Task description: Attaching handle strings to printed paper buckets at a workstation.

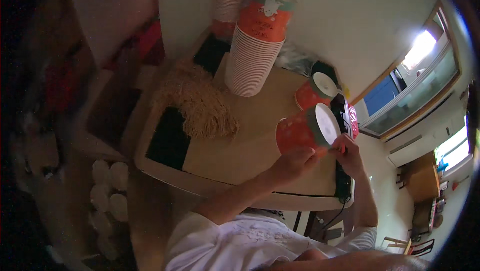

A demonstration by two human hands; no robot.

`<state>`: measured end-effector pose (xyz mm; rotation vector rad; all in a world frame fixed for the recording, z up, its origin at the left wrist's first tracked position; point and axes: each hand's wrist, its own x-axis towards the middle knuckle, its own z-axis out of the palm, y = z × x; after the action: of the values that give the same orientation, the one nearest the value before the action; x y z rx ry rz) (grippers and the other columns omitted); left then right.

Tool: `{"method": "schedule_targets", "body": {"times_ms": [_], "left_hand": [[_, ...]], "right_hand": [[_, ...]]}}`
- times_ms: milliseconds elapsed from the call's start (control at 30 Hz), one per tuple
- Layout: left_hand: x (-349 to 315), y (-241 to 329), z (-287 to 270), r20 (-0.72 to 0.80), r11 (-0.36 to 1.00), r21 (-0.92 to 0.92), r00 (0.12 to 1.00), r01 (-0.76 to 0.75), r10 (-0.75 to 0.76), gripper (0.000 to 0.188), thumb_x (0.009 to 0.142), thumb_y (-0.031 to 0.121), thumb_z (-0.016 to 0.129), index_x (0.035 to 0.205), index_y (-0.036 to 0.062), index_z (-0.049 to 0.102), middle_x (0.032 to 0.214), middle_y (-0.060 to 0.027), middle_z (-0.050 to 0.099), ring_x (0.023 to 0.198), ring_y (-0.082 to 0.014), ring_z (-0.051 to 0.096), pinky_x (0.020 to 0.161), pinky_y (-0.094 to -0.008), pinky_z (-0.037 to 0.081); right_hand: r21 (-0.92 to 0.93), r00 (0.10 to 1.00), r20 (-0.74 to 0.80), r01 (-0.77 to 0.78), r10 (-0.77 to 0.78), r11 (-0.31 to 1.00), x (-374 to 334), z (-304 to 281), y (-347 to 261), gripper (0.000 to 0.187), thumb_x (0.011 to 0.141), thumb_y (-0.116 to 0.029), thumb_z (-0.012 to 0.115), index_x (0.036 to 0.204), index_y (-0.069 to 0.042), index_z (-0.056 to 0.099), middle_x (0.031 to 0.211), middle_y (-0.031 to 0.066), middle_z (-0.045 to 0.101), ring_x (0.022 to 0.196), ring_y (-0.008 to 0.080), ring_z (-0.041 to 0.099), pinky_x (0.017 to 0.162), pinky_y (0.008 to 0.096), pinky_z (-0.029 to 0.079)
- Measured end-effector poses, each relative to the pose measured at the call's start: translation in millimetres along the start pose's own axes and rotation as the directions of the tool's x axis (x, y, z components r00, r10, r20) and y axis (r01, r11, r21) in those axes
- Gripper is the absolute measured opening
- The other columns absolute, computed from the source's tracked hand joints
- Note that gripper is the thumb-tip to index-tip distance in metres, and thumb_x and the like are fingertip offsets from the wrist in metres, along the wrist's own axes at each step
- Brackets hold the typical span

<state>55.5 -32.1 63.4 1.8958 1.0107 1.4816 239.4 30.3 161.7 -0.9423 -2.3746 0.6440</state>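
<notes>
A red paper tub [296,130] with a green band and a white round end is tilted on its side above the table's right part. My left hand [299,161] is closed on its near side. At the edge of its white end, the fingers of my right hand [349,155] are pinched together; whether they also hold something small I cannot tell. Just beyond stands a second red and green tub [309,94], its white end up. A tall nested stack of such tubs [254,63] rises upside down farther back.
Loose tan fibre strands [197,103] lie on the table [240,158] at left. More stacked tubs [231,1] stand against the wall. A clear plastic bag [295,58] lies behind. At the right edge are a dark device [341,111] and a red packet [353,121]. White round items [118,206] sit low at left.
</notes>
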Motion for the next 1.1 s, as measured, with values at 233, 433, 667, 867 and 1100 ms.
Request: {"method": "schedule_targets", "body": {"times_ms": [233,433,667,867,1100], "left_hand": [[4,-9,2,-0.247,0.959,0.277,0.961,-0.055,0.127,0.043,0.075,0.005,0.062,0.116,0.0049,0.047,0.095,-0.0133,0.053,0.091,-0.0351,0.051,0.079,-0.0438,0.042],[0,-60,7,-0.587,0.944,-0.111,0.746,0.311,-0.315,0.044,0.074,0.007,0.065,0.115,0.0031,0.049,0.095,-0.0108,0.055,0.085,-0.0272,0.055,0.072,-0.0378,0.046],[-4,-112,5,0.027,0.253,-0.893,0.608,0.371,-0.793,0.021,0.078,0.016,0.067,0.091,0.0006,0.061,0.071,-0.0041,0.058,0.056,-0.0145,0.055,0.047,-0.0306,0.045],[24,-106,23,-0.126,0.567,-0.658,0.669,0.496,-0.732,0.019,0.075,0.019,0.069,0.08,0.0013,0.064,0.072,-0.0044,0.063,0.068,-0.0118,0.059,0.058,-0.0274,0.047],[94,-95,62,-0.091,0.488,-0.821,0.776,0.297,-0.624,0.014,0.077,0.017,0.068,0.082,0.005,0.062,0.075,-0.0027,0.063,0.071,-0.0106,0.057,0.063,-0.0266,0.046]], "right_hand": [[-0.209,0.99,-0.126,0.038,-0.065,0.977,-11,4,-1,0.017,0.068,0.006,0.062,0.078,-0.003,0.053,0.078,0.0084,0.052,0.078,0.026,0.051,0.072,0.0331,0.042],[-0.422,0.955,-0.148,0.174,-0.257,0.89,-18,10,5,0.018,0.067,0.002,0.061,0.083,-0.003,0.056,0.083,0.0105,0.053,0.08,0.0305,0.051,0.072,0.039,0.043],[-0.479,0.947,-0.065,0.247,-0.315,0.842,-17,13,9,0.025,0.06,-0.003,0.06,0.086,-0.003,0.06,0.086,0.0113,0.054,0.084,0.0318,0.051,0.071,0.0398,0.044],[-0.475,0.948,-0.047,0.257,-0.316,0.841,-4,1,18,0.023,0.062,-0.004,0.061,0.085,-0.004,0.06,0.087,0.0103,0.055,0.083,0.031,0.052,0.071,0.0408,0.045],[-0.635,0.939,-0.166,0.131,-0.3,0.761,46,-54,60,0.017,0.071,0.004,0.063,0.085,-0.004,0.06,0.089,0.0115,0.055,0.084,0.0331,0.052,0.077,0.0419,0.044]]}}
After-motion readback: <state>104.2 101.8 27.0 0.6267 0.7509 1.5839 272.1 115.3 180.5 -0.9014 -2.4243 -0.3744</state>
